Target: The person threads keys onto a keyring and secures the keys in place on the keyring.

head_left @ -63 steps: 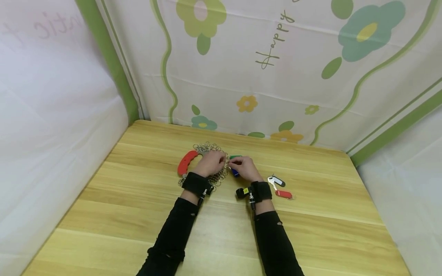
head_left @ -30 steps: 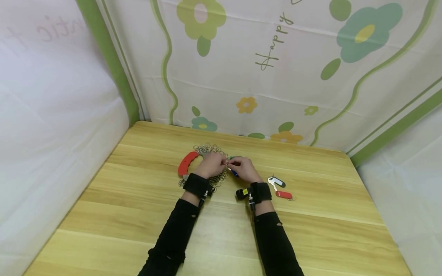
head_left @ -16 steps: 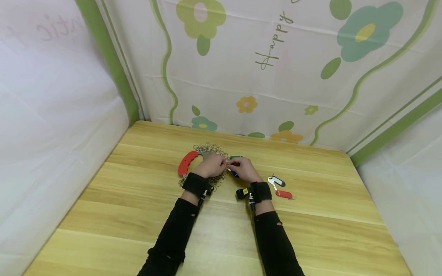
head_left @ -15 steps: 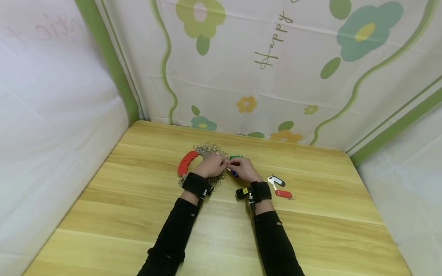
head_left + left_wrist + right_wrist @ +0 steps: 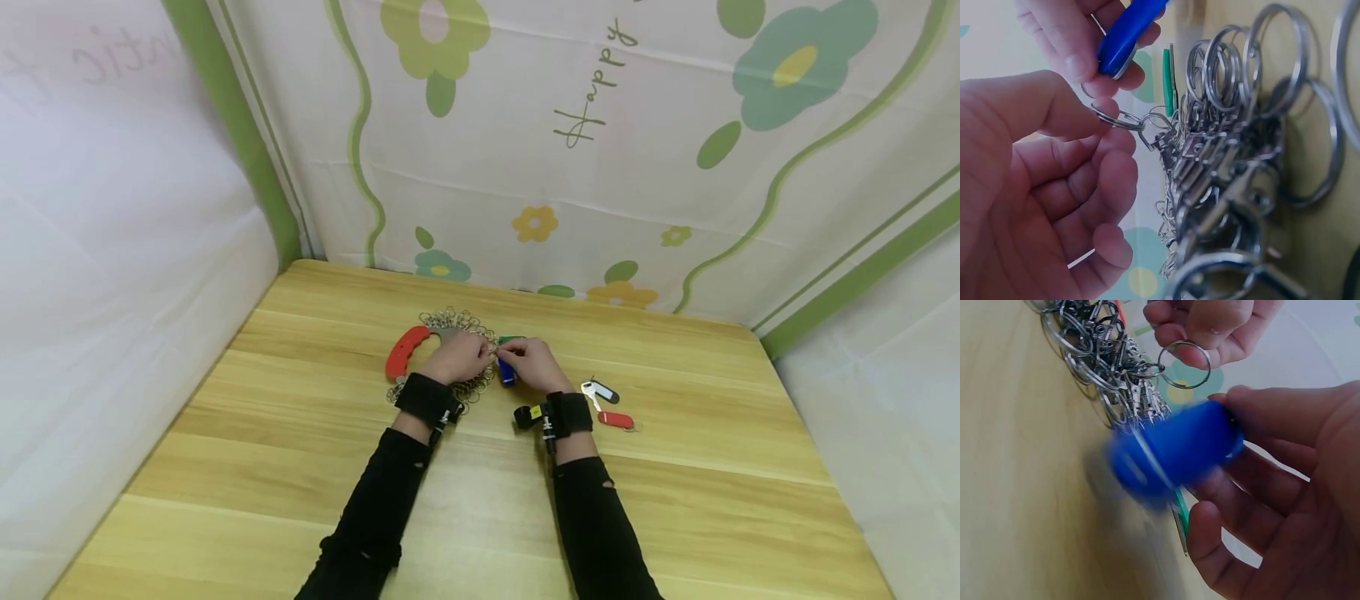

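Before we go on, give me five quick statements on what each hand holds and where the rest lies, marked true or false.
1. The left hand pinches a ring. True.
2. The key and red tag lie on the table. True.
3. The right hand holds the red tag. False: it holds the blue tag.
4. The black tag lies beside the key. True.
5. The red handle lies right of the key. False: it lies left of it.

White cloth left wall (image 5: 135, 292): is glowing bright under soft light.
Yellow wood-grain tabletop (image 5: 472, 508): is reflecting pale glare between my black fabric sleeves (image 5: 375, 500).
Blue plastic key tag (image 5: 1179, 447): is blurring in my bare right hand (image 5: 1285, 481), a grey shadow smearing beside it.
Silvery metal ring (image 5: 1213, 257): is going soft near my left-wrist camera.
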{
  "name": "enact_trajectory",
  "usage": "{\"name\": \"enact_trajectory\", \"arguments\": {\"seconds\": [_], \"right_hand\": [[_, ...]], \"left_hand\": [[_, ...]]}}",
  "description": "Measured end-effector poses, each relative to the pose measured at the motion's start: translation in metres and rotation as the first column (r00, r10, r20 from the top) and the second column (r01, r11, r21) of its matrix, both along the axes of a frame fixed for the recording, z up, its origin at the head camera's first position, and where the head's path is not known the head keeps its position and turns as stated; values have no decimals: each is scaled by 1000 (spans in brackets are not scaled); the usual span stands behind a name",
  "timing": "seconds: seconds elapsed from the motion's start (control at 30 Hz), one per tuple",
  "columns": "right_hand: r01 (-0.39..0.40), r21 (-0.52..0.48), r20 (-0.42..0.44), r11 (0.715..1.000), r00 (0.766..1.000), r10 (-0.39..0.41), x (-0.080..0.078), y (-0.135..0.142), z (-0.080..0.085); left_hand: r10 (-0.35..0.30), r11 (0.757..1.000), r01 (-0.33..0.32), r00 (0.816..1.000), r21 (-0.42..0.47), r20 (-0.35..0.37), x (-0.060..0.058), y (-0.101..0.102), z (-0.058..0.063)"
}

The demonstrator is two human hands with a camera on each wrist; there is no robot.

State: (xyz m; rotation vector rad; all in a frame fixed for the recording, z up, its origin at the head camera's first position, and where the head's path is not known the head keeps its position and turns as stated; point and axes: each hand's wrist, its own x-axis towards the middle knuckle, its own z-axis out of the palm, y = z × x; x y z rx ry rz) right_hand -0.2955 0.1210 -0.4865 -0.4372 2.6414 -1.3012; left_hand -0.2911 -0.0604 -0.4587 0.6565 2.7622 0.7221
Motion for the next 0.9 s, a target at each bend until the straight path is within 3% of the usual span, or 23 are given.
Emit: {"name": "enact_trajectory", "arguments": {"seconds": [0.23,0.6,0.9], "right_hand": [[1,-25,18,1000,1000,0,1,-2,2],[38,-31,7,999,999,-38,5,-11,4],[35,-22,6,999,999,-34,6,-12,5]], "left_hand": [[7,1000,-7,1000,-23,-19,1,1,2],[10,997,-19,994,-78,-111,-2,3,-4],[16,997,-25,993,-75,-113,-1,3,-4]]}}
